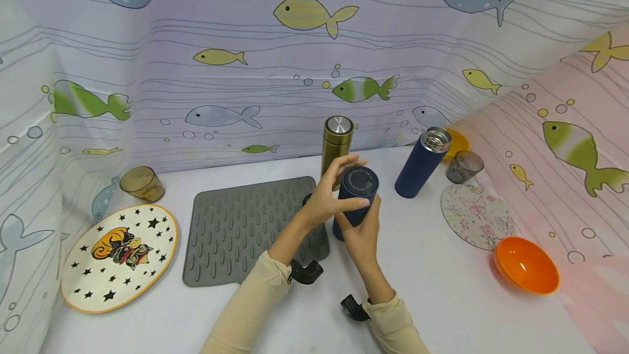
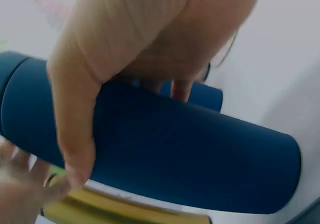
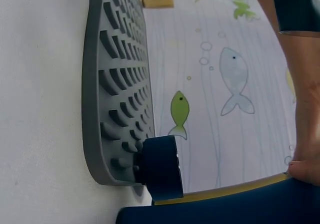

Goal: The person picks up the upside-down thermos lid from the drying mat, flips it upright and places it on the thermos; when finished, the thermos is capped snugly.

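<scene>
- Evidently both hands are busy with one blue flask (image 1: 351, 213), its dark round end facing up between the fingers.
- Left hand (image 1: 321, 196): thumb across the near side, other fingers behind, gripping the flask's upper part.
- Right hand (image 1: 362, 236): fingers and thumb wrapped lower down on the same flask. Whether the flask's lower end touches the worktop (image 1: 442, 299) I cannot tell.
- Just beyond the left fingers stands a gold flask (image 1: 337, 145), its top covered; to their left lies a grey ridged mat (image 1: 250, 228).
- A dark blue cap (image 3: 162, 168) sits at the mat's edge, near the held flask.
- Right of the fingers and apart from them is a second blue flask (image 1: 417, 171), mouth uncovered; farther right and nearer the person, an orange bowl (image 1: 527, 266).
- Step in hand, as I judge it: steadying or turning the flask between two grips. Whether the upper end is a lid or the base is unclear.
- The next move seems to call for a firm lower hold while the upper fingers shift or twist, without knocking the gold flask close behind them.
</scene>
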`<state>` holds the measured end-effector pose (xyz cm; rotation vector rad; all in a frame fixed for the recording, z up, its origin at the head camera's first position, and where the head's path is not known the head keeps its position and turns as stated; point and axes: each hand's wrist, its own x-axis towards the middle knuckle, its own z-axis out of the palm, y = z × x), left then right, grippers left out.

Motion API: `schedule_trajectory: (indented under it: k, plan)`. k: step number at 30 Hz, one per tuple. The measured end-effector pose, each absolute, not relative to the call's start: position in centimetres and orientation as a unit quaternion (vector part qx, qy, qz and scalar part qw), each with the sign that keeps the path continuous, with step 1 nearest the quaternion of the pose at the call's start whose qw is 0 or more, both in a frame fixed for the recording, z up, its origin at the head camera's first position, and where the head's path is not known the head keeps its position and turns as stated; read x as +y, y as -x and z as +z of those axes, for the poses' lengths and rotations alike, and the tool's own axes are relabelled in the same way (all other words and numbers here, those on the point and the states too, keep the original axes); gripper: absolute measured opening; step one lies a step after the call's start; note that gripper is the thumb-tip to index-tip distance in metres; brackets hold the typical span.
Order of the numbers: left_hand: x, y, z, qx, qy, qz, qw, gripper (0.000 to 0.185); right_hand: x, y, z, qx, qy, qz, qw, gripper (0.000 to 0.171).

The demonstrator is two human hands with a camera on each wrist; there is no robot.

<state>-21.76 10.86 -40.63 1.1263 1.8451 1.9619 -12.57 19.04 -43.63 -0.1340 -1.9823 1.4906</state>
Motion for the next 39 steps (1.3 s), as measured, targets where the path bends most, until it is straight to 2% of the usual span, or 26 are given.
schedule_trajectory:
  k: [3, 6, 8, 13, 16, 19, 24, 26, 31, 33, 35, 39]
  plan:
    - [10.8, 21.8, -40.7, 0.658, -0.362, 0.652, 0.103, 0.094, 19.0, 12.6, -43.7, -0.754, 0.056, 0.569, 0.322, 0.069]
    - [10.7, 21.9, -40.6, 0.639, -0.378, 0.659, 0.121, 0.076, 19.0, 12.5, -43.8, -0.753, 0.057, 0.571, 0.321, 0.072]
    - [10.7, 21.8, -40.5, 0.642, -0.389, 0.649, 0.123, 0.078, 19.0, 12.5, -43.8, -0.752, 0.054, 0.573, 0.321, 0.074]
    - [11.0, 21.2, -40.0, 0.716, -0.372, 0.589, 0.053, 0.089, 19.0, 12.6, -43.9, -0.750, 0.045, 0.573, 0.327, 0.070]
    - [11.1, 21.1, -40.0, 0.676, -0.377, 0.630, 0.069, 0.078, 19.0, 12.7, -43.9, -0.752, 0.044, 0.574, 0.323, 0.070]
    - [11.1, 21.2, -40.1, 0.648, -0.377, 0.654, 0.104, 0.077, 18.9, 12.7, -43.7, -0.753, 0.045, 0.573, 0.320, 0.070]
    - [11.1, 21.2, -40.1, 0.700, -0.354, 0.617, 0.067, 0.076, 18.8, 12.7, -43.7, -0.749, 0.045, 0.576, 0.324, 0.069]
    - [10.9, 21.6, -40.1, 0.675, -0.368, 0.633, 0.092, 0.071, 18.8, 12.7, -43.7, -0.751, 0.044, 0.573, 0.325, 0.071]
    - [10.2, 23.8, -40.4, 0.558, -0.428, 0.673, 0.229, 0.071, 18.8, 12.8, -44.2, -0.763, 0.039, 0.561, 0.319, 0.076]
    - [10.1, 24.0, -40.5, 0.541, -0.433, 0.677, 0.245, 0.076, 18.9, 12.8, -44.1, -0.765, 0.039, 0.560, 0.316, 0.075]
    - [10.3, 23.5, -40.6, 0.572, -0.421, 0.671, 0.214, 0.082, 18.8, 12.6, -43.5, -0.764, 0.043, 0.559, 0.319, 0.072]
    - [11.5, 21.3, -40.2, 0.685, -0.357, 0.629, 0.083, 0.082, 19.0, 12.7, -43.8, -0.760, 0.050, 0.555, 0.333, 0.063]
